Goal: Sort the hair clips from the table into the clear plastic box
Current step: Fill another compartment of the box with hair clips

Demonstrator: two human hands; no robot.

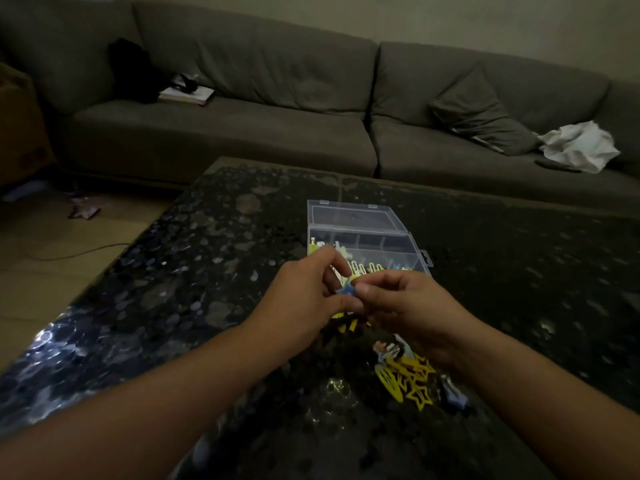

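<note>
Head view, dim light. Left hand (304,292) and right hand (405,303) meet at frame centre, both pinching one small blue hair clip (346,292) between thumb and fingertips. Just beyond them the clear plastic box (367,233) lies open on the dark speckled table (207,271), a few clips inside. Loose yellow star clips (412,379) lie lower right of centre. Grey sofa (277,98) across the top.
</note>
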